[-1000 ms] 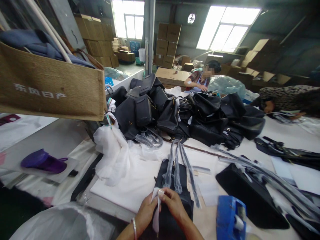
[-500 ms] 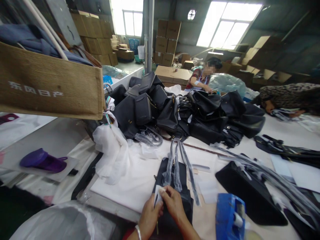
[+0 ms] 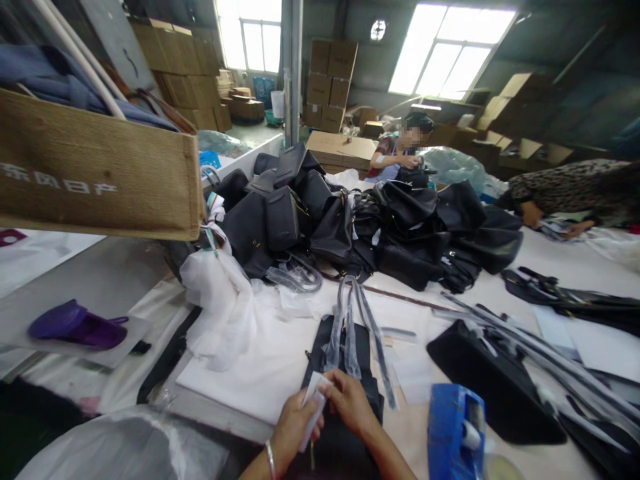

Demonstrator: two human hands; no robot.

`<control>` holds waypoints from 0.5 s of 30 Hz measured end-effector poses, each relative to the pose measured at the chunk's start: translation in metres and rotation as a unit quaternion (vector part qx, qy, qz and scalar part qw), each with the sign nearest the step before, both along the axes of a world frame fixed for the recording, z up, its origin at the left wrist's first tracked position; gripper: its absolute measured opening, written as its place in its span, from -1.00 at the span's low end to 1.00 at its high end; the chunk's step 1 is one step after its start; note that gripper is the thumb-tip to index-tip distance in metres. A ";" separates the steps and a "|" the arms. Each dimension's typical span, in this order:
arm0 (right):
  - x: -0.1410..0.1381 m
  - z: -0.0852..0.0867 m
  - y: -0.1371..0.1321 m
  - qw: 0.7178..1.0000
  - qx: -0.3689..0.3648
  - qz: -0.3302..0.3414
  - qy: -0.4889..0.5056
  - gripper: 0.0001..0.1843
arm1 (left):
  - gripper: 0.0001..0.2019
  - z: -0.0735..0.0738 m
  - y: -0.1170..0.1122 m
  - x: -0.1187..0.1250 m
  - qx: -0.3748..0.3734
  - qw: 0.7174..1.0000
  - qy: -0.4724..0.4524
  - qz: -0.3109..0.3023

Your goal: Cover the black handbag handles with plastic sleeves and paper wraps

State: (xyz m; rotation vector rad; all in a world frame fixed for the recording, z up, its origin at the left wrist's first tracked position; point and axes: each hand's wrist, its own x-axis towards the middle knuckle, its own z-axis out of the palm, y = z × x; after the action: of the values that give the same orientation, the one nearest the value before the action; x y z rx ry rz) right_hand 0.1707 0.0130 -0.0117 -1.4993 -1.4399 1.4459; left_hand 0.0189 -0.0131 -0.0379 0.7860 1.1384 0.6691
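- While the left hand (image 3: 295, 427) pinches a white strip (image 3: 313, 407) between thumb and fingers, the right hand (image 3: 347, 399) grips its upper part with thumb and fingertips in the head view; the double hold probably steadies so thin a piece, whose material I cannot tell.
- Directly beneath both hands lies a black bag (image 3: 345, 443), partly hidden by them, likely set there so either hand can reach it.
- Just beyond the hands, straps (image 3: 340, 327) wrapped in clear film lie over the bag's far part; the film presumably guards against scuffs, and their lie leaves the near part uncovered.
- To the right of the right hand stands a blue tool (image 3: 445, 427), apparently a tape dispenser, perhaps placed near for quick use; farther right rests another dark bag (image 3: 480, 380).
- Well beyond the hands, a heap of black bags (image 3: 330, 230) seems pushed back to leave working room.
- Left of the heap's near edge, beyond the left hand, a white bundle (image 3: 220, 320) is gathered at its top, perhaps to hold loose material together.
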 end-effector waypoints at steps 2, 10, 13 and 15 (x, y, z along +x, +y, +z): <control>0.000 -0.001 -0.001 0.999 0.011 -0.004 -0.035 -0.73 | -0.46 0.002 -0.001 0.001 0.011 1.000 0.004 -0.007; -0.004 -0.002 -0.002 0.984 0.068 -0.018 -0.164 -0.64 | -0.53 0.012 -0.005 0.015 0.073 0.992 0.098 0.013; 0.000 -0.005 -0.002 0.996 0.017 -0.009 -0.091 -0.62 | -0.53 0.009 -0.003 0.015 0.049 0.995 0.081 0.025; 0.005 -0.008 -0.004 0.999 -0.036 0.010 0.018 -0.60 | -0.54 0.006 0.000 0.013 0.036 0.997 0.066 0.028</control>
State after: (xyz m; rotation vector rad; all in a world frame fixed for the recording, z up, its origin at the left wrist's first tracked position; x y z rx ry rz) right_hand 0.1752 0.0092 -0.0201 -1.4981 -1.3987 1.5430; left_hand 0.0319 -0.0136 -0.0314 0.8733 1.2648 0.7164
